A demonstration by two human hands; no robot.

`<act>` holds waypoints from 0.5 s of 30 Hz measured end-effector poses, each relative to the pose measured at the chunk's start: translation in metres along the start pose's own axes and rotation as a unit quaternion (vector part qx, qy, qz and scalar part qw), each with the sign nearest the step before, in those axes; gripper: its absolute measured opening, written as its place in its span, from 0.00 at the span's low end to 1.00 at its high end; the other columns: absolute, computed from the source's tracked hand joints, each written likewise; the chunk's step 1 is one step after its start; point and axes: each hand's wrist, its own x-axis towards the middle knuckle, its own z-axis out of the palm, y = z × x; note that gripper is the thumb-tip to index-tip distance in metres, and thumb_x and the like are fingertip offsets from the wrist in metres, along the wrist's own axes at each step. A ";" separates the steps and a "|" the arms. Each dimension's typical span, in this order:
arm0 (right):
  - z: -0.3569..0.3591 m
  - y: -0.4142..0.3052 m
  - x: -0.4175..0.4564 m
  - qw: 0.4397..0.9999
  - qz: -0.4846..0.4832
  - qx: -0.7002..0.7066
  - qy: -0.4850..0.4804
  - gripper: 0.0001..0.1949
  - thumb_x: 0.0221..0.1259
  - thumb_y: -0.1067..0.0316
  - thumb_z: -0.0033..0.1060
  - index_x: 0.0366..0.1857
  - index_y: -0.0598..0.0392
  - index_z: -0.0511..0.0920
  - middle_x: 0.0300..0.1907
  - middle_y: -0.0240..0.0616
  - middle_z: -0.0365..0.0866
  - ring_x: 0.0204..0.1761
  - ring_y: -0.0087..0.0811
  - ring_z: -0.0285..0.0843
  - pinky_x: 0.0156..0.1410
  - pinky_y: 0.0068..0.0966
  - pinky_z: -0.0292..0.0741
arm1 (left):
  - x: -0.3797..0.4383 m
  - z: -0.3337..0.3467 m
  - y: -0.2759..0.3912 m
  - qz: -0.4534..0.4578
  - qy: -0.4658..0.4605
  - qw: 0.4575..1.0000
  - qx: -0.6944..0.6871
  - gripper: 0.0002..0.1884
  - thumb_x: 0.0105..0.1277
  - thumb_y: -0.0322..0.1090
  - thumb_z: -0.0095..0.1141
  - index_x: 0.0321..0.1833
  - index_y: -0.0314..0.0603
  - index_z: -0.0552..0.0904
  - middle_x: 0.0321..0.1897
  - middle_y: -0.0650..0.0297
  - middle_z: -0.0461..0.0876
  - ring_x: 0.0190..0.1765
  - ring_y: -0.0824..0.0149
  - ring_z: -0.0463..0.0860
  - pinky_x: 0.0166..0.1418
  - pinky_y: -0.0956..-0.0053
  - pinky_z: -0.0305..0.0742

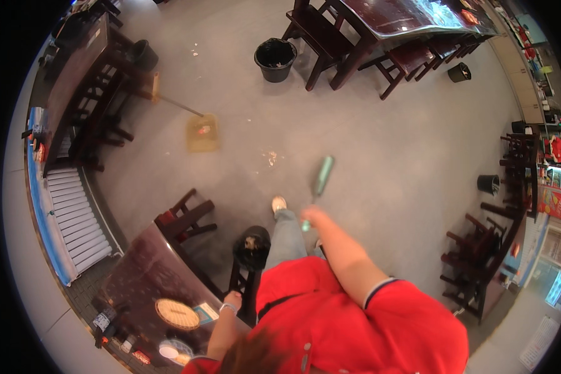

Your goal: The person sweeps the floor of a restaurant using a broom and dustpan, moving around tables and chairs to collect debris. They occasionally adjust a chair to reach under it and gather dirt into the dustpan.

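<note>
My right hand (312,217) grips the green handle of a broom (325,175), whose green head is blurred and hangs over the grey floor ahead of my feet. Beside the table (177,262), at its edge, is my left hand (233,299), with a band on the wrist; its fingers are too small to read. A black lined bin (251,248) with some waste in it stands near my leg. Pale scraps (272,158) lie on the floor in front of me. Farther off to the left, a yellowish long-handled dustpan (202,133) rests with some debris in it.
A woven round tray (177,313) and a plate (175,350) sit on the near table. A stool (187,217) stands by its corner. Another table (402,18) with benches (322,35) and a black bucket (276,58) is ahead. Dark tables and stools (486,238) line the right side.
</note>
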 end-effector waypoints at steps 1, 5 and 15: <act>-0.032 -0.065 -0.004 0.992 0.094 0.086 -0.024 0.03 0.36 0.68 0.62 0.17 0.52 0.82 0.25 0.47 0.81 0.26 0.42 0.80 0.33 0.36 0.75 | -0.002 0.010 -0.004 -0.015 -0.007 0.999 -0.042 0.08 0.61 0.34 0.48 0.38 0.41 0.79 0.37 0.50 0.82 0.45 0.50 0.80 0.51 0.63 0.74; -0.097 -0.114 0.010 0.981 0.162 0.103 0.032 0.05 0.39 0.67 0.60 0.17 0.57 0.82 0.30 0.47 0.82 0.35 0.42 0.82 0.39 0.36 0.77 | 0.045 0.011 0.039 0.055 0.012 0.988 -0.147 0.09 0.63 0.35 0.48 0.39 0.40 0.79 0.36 0.51 0.82 0.43 0.52 0.81 0.49 0.62 0.74; -0.243 -0.095 0.008 0.983 0.042 -0.086 0.154 0.15 0.45 0.66 0.57 0.39 0.61 0.77 0.42 0.53 0.79 0.47 0.47 0.78 0.51 0.38 0.76 | 0.009 -0.045 0.256 0.095 0.132 0.914 -0.371 0.11 0.63 0.34 0.51 0.44 0.38 0.78 0.34 0.56 0.83 0.40 0.63 0.82 0.46 0.71 0.75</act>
